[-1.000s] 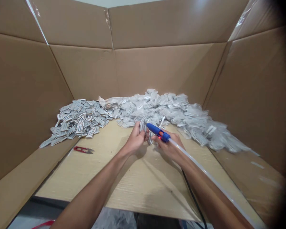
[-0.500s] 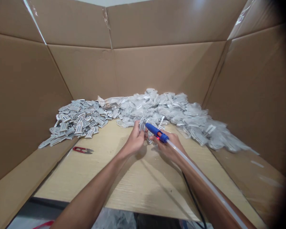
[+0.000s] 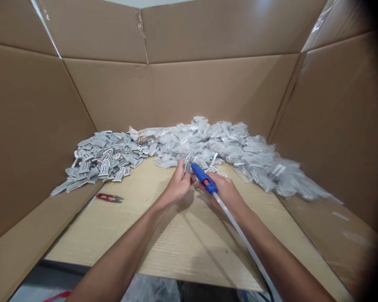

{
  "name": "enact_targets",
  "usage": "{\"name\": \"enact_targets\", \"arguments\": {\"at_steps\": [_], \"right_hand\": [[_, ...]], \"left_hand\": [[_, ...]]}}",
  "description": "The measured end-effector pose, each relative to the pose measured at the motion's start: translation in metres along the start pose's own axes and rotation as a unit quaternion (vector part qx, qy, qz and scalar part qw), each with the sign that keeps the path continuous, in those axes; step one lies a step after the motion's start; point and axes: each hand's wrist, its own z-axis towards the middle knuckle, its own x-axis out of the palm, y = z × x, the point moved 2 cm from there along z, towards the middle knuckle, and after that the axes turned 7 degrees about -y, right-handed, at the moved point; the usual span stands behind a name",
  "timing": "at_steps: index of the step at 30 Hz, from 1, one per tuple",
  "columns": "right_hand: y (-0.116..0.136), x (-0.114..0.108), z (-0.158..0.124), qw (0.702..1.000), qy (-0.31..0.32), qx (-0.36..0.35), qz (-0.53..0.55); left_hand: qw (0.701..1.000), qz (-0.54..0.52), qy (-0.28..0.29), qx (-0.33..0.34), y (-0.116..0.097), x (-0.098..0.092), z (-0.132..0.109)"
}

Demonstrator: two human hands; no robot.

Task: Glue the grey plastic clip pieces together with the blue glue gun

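Note:
Pinched in my left hand (image 3: pixel 178 183) is a small striped patch (image 3: pixel 188 162) with a rounded end, grey and white, held upright. My right hand (image 3: pixel 221 189) is closed around a blue hot glue gun (image 3: pixel 204 178). The gun's front end is close to the patch; whether it touches I cannot tell. A long clear glue stick (image 3: pixel 236 226) runs from the back of the gun toward me. Several more striped patches lie just beyond my hands, partly hidden by them.
A heap of loose striped patches (image 3: pixel 105 155) lies at the back left. Patches in clear plastic bags (image 3: pixel 204 140) spread from the back middle to the right. Red thread snips (image 3: pixel 109 198) rest left on the wooden table (image 3: pixel 113 235). Cardboard walls (image 3: pixel 223 88) surround the table.
My right hand has turned the glue gun, so its back end and the glue stick have swung left and toward me. My left hand has stayed nearly still with the patch.

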Motion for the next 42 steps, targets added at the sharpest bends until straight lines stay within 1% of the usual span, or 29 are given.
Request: {"name": "enact_targets", "arguments": {"at_steps": [4,6,8,10,12,13,15,17,19,20,22,23,25,26,28,29,31,33,34,35,36,37,39,40,41,42], "right_hand": [[0.0,0.001,-0.003,0.993,0.004,-0.042,-0.108],[-0.001,0.0,-0.004,0.986,-0.023,-0.053,-0.155],[-0.001,-0.002,-0.005,0.983,-0.081,-0.051,-0.157],[-0.002,-0.005,-0.004,0.985,-0.142,-0.018,-0.094],[-0.005,-0.004,-0.002,0.983,-0.171,0.067,0.027],[-0.007,-0.003,0.0,0.973,-0.172,0.119,0.098],[-0.011,0.0,0.003,0.935,-0.164,0.214,0.229],[-0.013,0.002,0.008,0.892,-0.165,0.262,0.331],[-0.014,0.001,0.013,0.849,-0.18,0.276,0.413],[-0.014,-0.001,0.015,0.829,-0.192,0.276,0.446],[-0.014,-0.006,0.017,0.804,-0.214,0.271,0.484],[-0.013,-0.01,0.018,0.8,-0.221,0.268,0.489],[-0.011,-0.015,0.017,0.808,-0.216,0.263,0.48],[-0.011,-0.018,0.017,0.819,-0.207,0.26,0.468],[-0.01,-0.019,0.015,0.85,-0.177,0.257,0.423],[-0.01,-0.018,0.014,0.868,-0.158,0.262,0.39],[-0.011,-0.016,0.012,0.899,-0.13,0.276,0.314],[-0.013,-0.013,0.011,0.914,-0.127,0.277,0.269],[-0.013,-0.012,0.011,0.913,-0.133,0.273,0.272],[-0.014,-0.011,0.012,0.906,-0.142,0.269,0.295],[-0.014,-0.01,0.013,0.89,-0.151,0.269,0.335],[-0.014,-0.01,0.014,0.868,-0.159,0.275,0.383],[-0.015,-0.012,0.016,0.817,-0.176,0.288,0.468],[-0.015,-0.013,0.016,0.799,-0.18,0.293,0.493],[-0.015,-0.014,0.017,0.792,-0.178,0.294,0.505],[-0.015,-0.015,0.017,0.794,-0.173,0.293,0.503]], "left_hand": [[0.999,-0.02,0.014,-0.029,0.0,0.0,0.001],[0.998,-0.028,0.017,-0.045,-0.003,0.002,0.0],[0.997,-0.039,0.021,-0.061,-0.006,0.005,-0.002],[0.995,-0.056,0.039,-0.079,-0.01,0.009,-0.006],[0.991,-0.068,0.064,-0.092,-0.014,0.013,-0.01],[0.99,-0.066,0.079,-0.094,-0.016,0.014,-0.013],[0.988,-0.045,0.117,-0.091,-0.021,0.016,-0.017],[0.983,-0.015,0.162,-0.089,-0.024,0.017,-0.021],[0.975,0.011,0.197,-0.098,-0.024,0.018,-0.025],[0.973,0.025,0.205,-0.104,-0.022,0.018,-0.026],[0.972,0.056,0.202,-0.109,-0.019,0.017,-0.027],[0.973,0.07,0.192,-0.109,-0.017,0.016,-0.027],[0.977,0.091,0.163,-0.105,-0.014,0.014,-0.024],[0.979,0.096,0.147,-0.101,-0.013,0.013,-0.023],[0.983,0.095,0.127,-0.09,-0.014,0.012,-0.02],[0.985,0.088,0.125,-0.083,-0.015,0.012,-0.019],[0.985,0.069,0.139,-0.078,-0.019,0.014,-0.019],[0.98,0.057,0.17,-0.081,-0.022,0.016,-0.022],[0.977,0.058,0.186,-0.085,-0.023,0.017,-0.024],[0.974,0.063,0.199,-0.09,-0.023,0.018,-0.027],[0.971,0.069,0.209,-0.095,-0.023,0.018,-0.028],[0.969,0.075,0.212,-0.098,-0.022,0.018,-0.029],[0.971,0.082,0.201,-0.103,-0.018,0.017,-0.029],[0.973,0.084,0.189,-0.103,-0.017,0.016,-0.028],[0.975,0.087,0.176,-0.101,-0.016,0.015,-0.026],[0.978,0.089,0.162,-0.097,-0.016,0.014,-0.024]]}}
